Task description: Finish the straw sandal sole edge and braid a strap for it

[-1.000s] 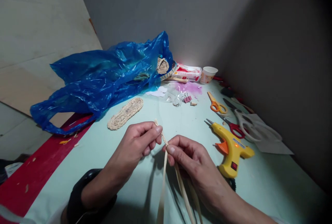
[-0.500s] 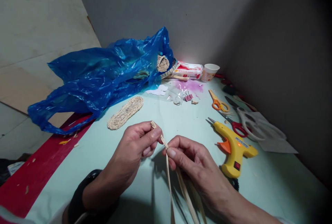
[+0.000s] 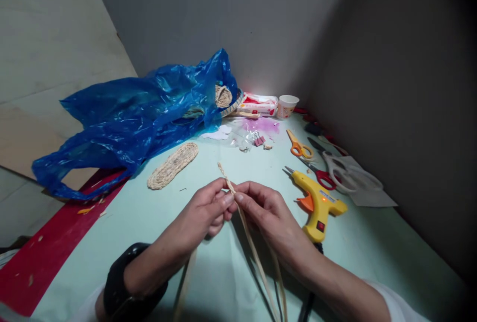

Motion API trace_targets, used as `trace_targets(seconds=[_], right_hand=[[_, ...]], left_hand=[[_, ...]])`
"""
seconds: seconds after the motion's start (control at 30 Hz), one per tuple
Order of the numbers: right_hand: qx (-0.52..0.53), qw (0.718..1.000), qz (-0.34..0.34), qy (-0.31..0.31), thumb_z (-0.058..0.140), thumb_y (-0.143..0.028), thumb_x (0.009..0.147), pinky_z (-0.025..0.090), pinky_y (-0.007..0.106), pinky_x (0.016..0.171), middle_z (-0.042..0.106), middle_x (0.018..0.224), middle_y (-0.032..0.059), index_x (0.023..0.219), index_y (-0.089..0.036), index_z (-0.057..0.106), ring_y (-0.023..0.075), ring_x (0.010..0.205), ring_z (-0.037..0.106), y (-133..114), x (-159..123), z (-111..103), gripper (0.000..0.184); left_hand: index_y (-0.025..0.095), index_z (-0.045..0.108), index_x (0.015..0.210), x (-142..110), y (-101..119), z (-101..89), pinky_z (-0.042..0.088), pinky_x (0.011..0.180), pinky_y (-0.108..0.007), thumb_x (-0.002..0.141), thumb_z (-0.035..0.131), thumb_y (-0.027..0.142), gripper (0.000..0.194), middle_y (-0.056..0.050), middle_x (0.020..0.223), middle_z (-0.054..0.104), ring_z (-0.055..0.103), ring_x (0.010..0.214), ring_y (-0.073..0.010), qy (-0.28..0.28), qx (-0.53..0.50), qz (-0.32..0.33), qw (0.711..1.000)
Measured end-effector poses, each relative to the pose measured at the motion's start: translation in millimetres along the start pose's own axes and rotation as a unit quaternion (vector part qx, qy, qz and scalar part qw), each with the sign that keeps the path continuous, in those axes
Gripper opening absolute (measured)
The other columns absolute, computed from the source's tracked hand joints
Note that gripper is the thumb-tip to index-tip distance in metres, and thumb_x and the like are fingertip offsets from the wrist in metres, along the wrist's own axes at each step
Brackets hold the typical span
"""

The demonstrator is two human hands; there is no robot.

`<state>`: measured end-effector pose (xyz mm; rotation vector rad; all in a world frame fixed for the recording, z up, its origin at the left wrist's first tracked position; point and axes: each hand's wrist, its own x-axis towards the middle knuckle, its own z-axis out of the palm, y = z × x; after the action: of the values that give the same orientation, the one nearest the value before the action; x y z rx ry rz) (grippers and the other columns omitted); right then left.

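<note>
Pinching the pale braid point(image 3: 225, 178) left of the glue gun point(image 3: 319, 207), left grip point(image 3: 208, 208) and right grip point(image 3: 269, 208) both clasp its lower end; probably light, bendy, apt to loosen, best held right at that end

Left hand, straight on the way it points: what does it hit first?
The left hand would likely meet the right hand first, beside the braid; any gap between them is hard to judge.

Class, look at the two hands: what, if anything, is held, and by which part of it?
A thin braid of pale strips. The left hand and right hand pinch it at the end where the loose strips begin.
</note>
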<state>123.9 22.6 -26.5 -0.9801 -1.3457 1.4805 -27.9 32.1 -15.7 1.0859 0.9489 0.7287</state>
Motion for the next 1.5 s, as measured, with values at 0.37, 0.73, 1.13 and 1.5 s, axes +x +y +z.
trace_targets(seconds=[0.37, 0.73, 1.13, 1.5], right_hand=[[-0.445, 0.886, -0.125, 0.022, 0.044, -0.021, 0.096, 0.033, 0.029, 0.059, 0.062, 0.074, 0.0028, 0.097, -0.018, 0.054, 0.0162, 0.062, 0.054, -5.2, -6.7, -8.9, 0.011], [-0.638, 0.669, -0.381, 0.005, 0.044, 0.001, 0.086, 0.027, 0.033, 0.055, 0.057, 0.068, 0.0057, 0.081, -0.014, 0.06, 0.0195, 0.06, 0.047, 14.5, -19.2, 16.2, 0.022], [-0.169, 0.984, -0.052, 0.009, 0.057, -0.041, 0.094, 0.037, 0.024, 0.06, 0.06, 0.076, -0.0004, 0.09, -0.016, 0.066, 0.0109, 0.065, 0.049, -26.2, 16.2, -29.4, 0.027], [0.025, 0.98, -0.071, 0.183, 0.066, -0.029, 0.081, 0.034, 0.024, 0.055, 0.055, 0.063, -0.0012, 0.071, -0.014, 0.068, 0.01, 0.058, 0.043, -12.6, 16.4, -20.9, 0.018]], left_hand=[[0.018, 0.052, 0.06, -5.0, 9.2, -2.1, 0.028, 0.054, -0.025, 0.086, 0.058, 0.035, 0.031, 0.005, 0.055, 0.04, 0.037, 0.056, -0.0111, 0.206, 0.265, 0.101, 0.936], [0.013, 0.067, 0.069, -1.8, 6.6, 1.5, 0.02, 0.046, -0.022, 0.081, 0.063, 0.031, 0.022, -0.002, 0.069, 0.066, 0.027, 0.046, -0.0051, 0.205, 0.046, 0.056, 0.976], [0.016, 0.062, 0.068, -11.6, 9.9, 9.5, 0.026, 0.054, -0.024, 0.087, 0.055, 0.028, 0.023, 0.004, 0.059, 0.046, 0.037, 0.056, -0.0104, 0.056, 0.178, 0.023, 0.982], [0.019, 0.072, 0.076, -13.2, 4.9, 14.6, 0.024, 0.048, -0.023, 0.081, 0.066, 0.04, 0.023, 0.002, 0.06, 0.052, 0.036, 0.05, -0.0089, 0.126, 0.126, 0.019, 0.984]])
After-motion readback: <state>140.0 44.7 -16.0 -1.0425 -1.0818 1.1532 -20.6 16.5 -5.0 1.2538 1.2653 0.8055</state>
